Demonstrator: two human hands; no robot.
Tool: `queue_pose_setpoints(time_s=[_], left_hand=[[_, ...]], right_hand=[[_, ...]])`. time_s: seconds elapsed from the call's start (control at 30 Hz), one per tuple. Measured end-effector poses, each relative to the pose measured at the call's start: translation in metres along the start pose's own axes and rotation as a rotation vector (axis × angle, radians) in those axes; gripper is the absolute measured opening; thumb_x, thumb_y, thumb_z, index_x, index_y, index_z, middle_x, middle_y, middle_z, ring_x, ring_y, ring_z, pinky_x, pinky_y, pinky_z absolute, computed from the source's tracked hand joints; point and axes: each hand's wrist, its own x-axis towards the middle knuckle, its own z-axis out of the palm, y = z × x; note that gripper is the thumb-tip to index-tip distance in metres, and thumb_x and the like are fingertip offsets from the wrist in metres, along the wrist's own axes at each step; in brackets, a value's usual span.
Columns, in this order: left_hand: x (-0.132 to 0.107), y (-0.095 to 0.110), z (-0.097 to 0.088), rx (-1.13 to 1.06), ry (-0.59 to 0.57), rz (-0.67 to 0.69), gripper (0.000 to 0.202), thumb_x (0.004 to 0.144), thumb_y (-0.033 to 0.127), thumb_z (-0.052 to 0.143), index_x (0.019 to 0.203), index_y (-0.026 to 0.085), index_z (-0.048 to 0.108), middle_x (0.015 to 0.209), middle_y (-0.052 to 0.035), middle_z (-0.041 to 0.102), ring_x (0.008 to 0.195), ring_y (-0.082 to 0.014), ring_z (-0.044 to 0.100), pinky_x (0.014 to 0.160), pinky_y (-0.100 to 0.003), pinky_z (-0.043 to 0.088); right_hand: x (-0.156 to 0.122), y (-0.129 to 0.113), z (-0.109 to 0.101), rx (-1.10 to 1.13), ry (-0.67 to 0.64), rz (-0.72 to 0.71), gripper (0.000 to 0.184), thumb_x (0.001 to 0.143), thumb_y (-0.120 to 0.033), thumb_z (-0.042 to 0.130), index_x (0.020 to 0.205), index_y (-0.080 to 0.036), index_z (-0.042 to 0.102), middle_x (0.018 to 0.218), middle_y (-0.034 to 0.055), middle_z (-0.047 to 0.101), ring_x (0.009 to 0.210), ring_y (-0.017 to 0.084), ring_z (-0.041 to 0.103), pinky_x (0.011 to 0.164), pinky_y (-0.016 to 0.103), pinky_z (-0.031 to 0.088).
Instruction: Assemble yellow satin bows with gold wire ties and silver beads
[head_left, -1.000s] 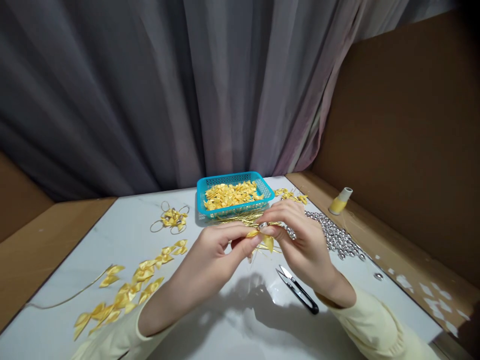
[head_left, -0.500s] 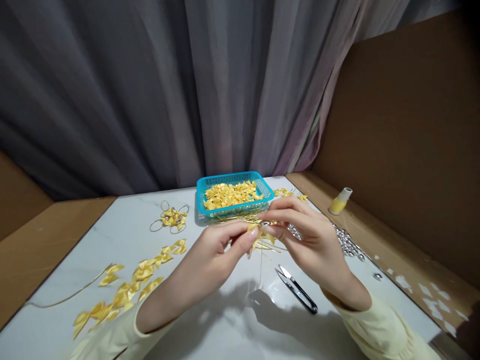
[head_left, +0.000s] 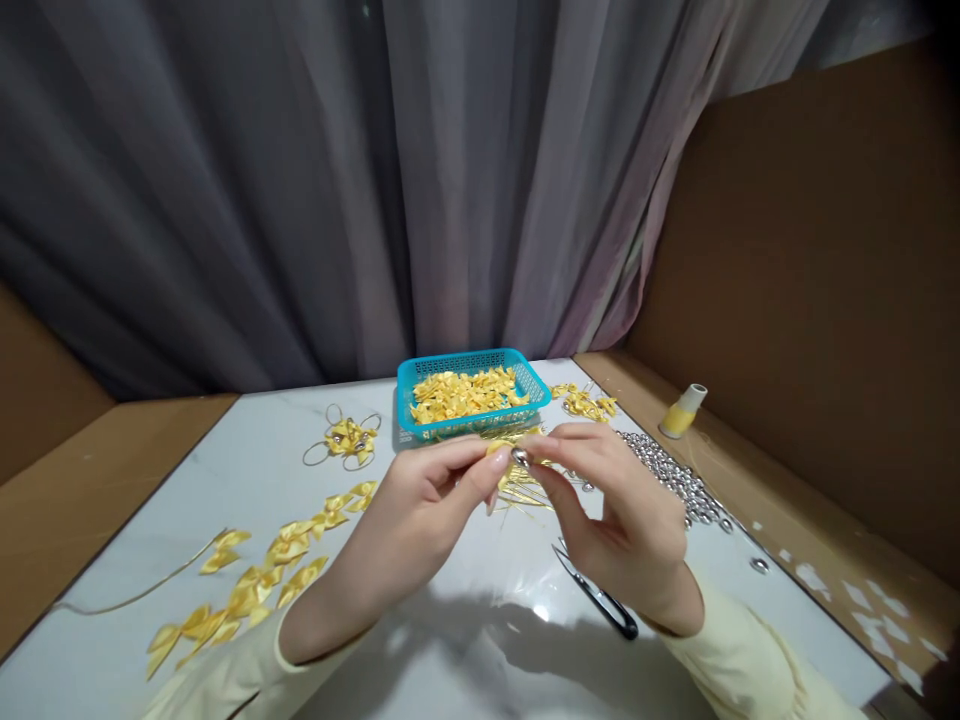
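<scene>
Curtained bench (head_left: 262, 450) with ribbon bows and silver beads

Grey-violet curtain (head_left: 457, 180) hangs in folds across the rear of the setting; brown panels flank it, the larger right panel (head_left: 810, 230) rising well above the work surface. The bench top is white, faintly veined and glossy, with a bright reflection and soft shadows in front of the hands. Along its right edge runs a brown ledge (head_left: 735, 465) bearing an upright thread cone (head_left: 681, 412), yellow below and pale above, and scattered white scraps (head_left: 810, 577).

At centre, above the bench, the two hands nearly meet. The left hand (head_left: 431, 520) pinches a small yellow piece (head_left: 496, 450), mostly hidden by the fingers; the right hand (head_left: 622, 510) grips a silver bead (head_left: 520, 457) between thumb and forefinger, just beside it.

Behind the hands stands a turquoise basket (head_left: 403, 395) of yellow bows (head_left: 465, 395), with gold strands (head_left: 525, 490) lying before it. Left of the basket rests a bow cluster with wire loops (head_left: 350, 438); nearer, loose bows (head_left: 255, 590) spread diagonally beside a curved gold cord (head_left: 150, 596). On the right lies a bead pile (head_left: 667, 475), with one stray bead (head_left: 760, 565) apart from it. Black-handled snips (head_left: 600, 598) lie partly behind the right hand.
</scene>
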Motion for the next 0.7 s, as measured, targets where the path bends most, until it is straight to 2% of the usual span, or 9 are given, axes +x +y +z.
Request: queue_pose_setpoints(time_s=[0.13, 0.27, 0.33, 0.4, 0.5, 0.57, 0.7], left_hand=[[-0.001, 0.002, -0.002, 0.001, 0.023, 0.043, 0.032, 0.087, 0.025, 0.046, 0.057, 0.017, 0.046, 0.055, 0.0046, 0.046, 0.053, -0.0083, 0.044, 0.051, -0.019, 0.038], [0.000, 0.001, -0.002, 0.038, 0.016, 0.111, 0.028, 0.088, 0.021, 0.046, 0.060, 0.017, 0.050, 0.058, 0.0037, 0.050, 0.056, -0.0082, 0.048, 0.052, -0.018, 0.041], [0.000, -0.002, -0.001, 0.095, 0.033, 0.200, 0.021, 0.087, 0.018, 0.048, 0.067, 0.016, 0.055, 0.062, 0.0029, 0.053, 0.058, -0.0087, 0.050, 0.053, -0.019, 0.042], [-0.001, -0.007, 0.000, 0.186, 0.084, 0.348, 0.011, 0.085, 0.012, 0.050, 0.080, 0.017, 0.059, 0.068, 0.0012, 0.057, 0.063, -0.0101, 0.053, 0.059, -0.021, 0.044], [-0.002, -0.016, -0.001, 0.371, 0.160, 0.561, 0.022, 0.083, 0.004, 0.050, 0.099, 0.018, 0.057, 0.082, -0.0027, 0.062, 0.074, -0.0135, 0.054, 0.068, -0.027, 0.045], [-0.003, -0.020, -0.003, 0.502, 0.190, 0.653, 0.032, 0.081, 0.001, 0.050, 0.108, 0.017, 0.055, 0.087, -0.0054, 0.064, 0.076, -0.0155, 0.054, 0.069, -0.030, 0.045], [-0.005, -0.023, -0.009, 0.718, 0.239, 0.834, 0.031, 0.079, 0.001, 0.050, 0.109, 0.010, 0.056, 0.086, -0.0092, 0.067, 0.077, -0.0187, 0.057, 0.066, -0.032, 0.046]], right_hand=[[-0.002, 0.004, -0.001, -0.093, -0.085, -0.129, 0.061, 0.070, 0.008, 0.055, 0.126, -0.016, 0.044, 0.098, 0.0096, 0.065, 0.091, 0.020, 0.058, 0.076, 0.038, 0.052], [-0.002, 0.008, -0.004, -0.150, -0.106, -0.187, 0.064, 0.071, 0.006, 0.057, 0.129, -0.017, 0.041, 0.099, 0.0083, 0.066, 0.091, 0.020, 0.056, 0.073, 0.037, 0.053], [-0.001, 0.009, -0.005, -0.167, -0.099, -0.217, 0.063, 0.071, 0.005, 0.057, 0.128, -0.017, 0.041, 0.098, 0.0081, 0.067, 0.089, 0.021, 0.055, 0.071, 0.038, 0.053], [0.000, 0.008, -0.005, -0.158, -0.107, -0.233, 0.060, 0.072, 0.004, 0.057, 0.127, -0.014, 0.043, 0.096, 0.0094, 0.066, 0.087, 0.020, 0.056, 0.072, 0.039, 0.053], [0.004, 0.006, -0.004, -0.127, -0.138, -0.193, 0.050, 0.073, 0.004, 0.057, 0.120, -0.011, 0.047, 0.094, 0.0105, 0.063, 0.087, 0.019, 0.056, 0.073, 0.036, 0.053], [0.007, 0.003, -0.005, -0.098, -0.152, -0.127, 0.042, 0.074, 0.001, 0.058, 0.113, -0.013, 0.050, 0.092, 0.0093, 0.061, 0.086, 0.018, 0.057, 0.073, 0.035, 0.053], [0.009, -0.003, -0.006, 0.052, -0.151, 0.068, 0.026, 0.074, -0.011, 0.066, 0.097, -0.016, 0.053, 0.089, 0.0067, 0.059, 0.084, 0.017, 0.058, 0.072, 0.033, 0.053]])
